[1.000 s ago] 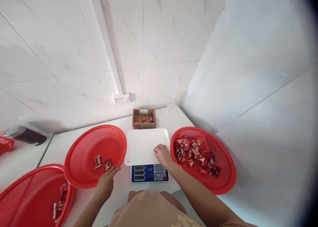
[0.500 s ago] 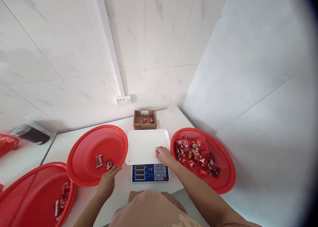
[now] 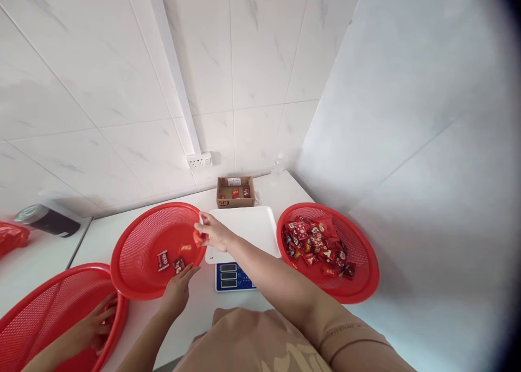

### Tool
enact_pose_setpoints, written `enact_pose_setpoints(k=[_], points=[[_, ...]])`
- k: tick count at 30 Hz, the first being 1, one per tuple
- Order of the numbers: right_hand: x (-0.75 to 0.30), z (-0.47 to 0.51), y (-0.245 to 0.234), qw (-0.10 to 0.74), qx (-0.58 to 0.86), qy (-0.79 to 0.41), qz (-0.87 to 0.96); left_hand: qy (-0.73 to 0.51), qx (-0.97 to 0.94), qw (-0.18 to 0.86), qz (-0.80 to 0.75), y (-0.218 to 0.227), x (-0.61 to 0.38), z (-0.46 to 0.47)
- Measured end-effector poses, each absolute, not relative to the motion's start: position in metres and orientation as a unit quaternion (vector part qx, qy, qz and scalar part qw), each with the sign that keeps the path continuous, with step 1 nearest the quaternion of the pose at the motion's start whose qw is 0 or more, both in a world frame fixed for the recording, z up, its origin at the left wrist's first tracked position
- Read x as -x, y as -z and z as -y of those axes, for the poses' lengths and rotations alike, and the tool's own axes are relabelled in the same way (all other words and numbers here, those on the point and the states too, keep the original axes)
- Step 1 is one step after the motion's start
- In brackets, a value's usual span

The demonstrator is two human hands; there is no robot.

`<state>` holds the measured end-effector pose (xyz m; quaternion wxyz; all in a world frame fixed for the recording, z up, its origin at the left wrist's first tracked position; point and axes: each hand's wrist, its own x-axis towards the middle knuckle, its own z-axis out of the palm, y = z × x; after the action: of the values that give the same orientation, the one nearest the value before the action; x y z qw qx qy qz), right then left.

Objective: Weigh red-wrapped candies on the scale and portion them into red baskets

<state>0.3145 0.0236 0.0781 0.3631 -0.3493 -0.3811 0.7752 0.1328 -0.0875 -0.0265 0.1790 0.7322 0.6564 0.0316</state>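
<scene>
My right hand (image 3: 215, 232) reaches across the white weighing tray (image 3: 248, 228) to the right rim of a red mesh basket (image 3: 140, 241). Its fingers are pinched on a red wrapped candy (image 3: 199, 238). Inside that basket lie a dark red wrapped candy (image 3: 163, 260) and a brown-red one (image 3: 178, 265). A blurred orange-red candy (image 3: 185, 248) is above or on the basket floor; I cannot tell which. My left hand (image 3: 177, 293) rests at the basket's near right rim, fingers stretched out beside the brown-red candy. My right arm partly covers the scale's blue panel (image 3: 234, 277).
A second red basket (image 3: 358, 258) on the right holds a heap of wrapped candies (image 3: 315, 244). Another person's hand (image 3: 95, 328) is inside a third basket (image 3: 52, 307) at lower left. A small cardboard box (image 3: 235, 202) with several candies stands behind the scale. A dark bottle (image 3: 49, 220) lies far left.
My right hand has moved left from the weighing tray to the basket rim. A blurred candy now shows in that basket. Another person's hand has entered the lower-left basket.
</scene>
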Motion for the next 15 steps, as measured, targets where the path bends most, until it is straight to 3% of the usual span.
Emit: enact_pose_setpoints(k=[4, 8, 11, 15], points=[[-0.317, -0.022, -0.081, 0.315, 0.375, -0.743, 0.456, -0.025, -0.739, 0.181, -0.648, 0.023, -0.129, 0.085], [-0.388, -0.008, -0.04, 0.322, 0.459, -0.647, 0.516, -0.03, -0.754, 0.175, -0.633, 0.027, -0.115, 0.081], [-0.476, 0.012, -0.004, 0.317, 0.587, -0.434, 0.605, -0.046, -0.76, 0.15, -0.631, 0.036, -0.106, 0.074], [-0.59, 0.043, 0.029, 0.166, 0.763, -0.204, 0.591, -0.032, -0.765, 0.138, -0.628, 0.037, -0.102, 0.061]])
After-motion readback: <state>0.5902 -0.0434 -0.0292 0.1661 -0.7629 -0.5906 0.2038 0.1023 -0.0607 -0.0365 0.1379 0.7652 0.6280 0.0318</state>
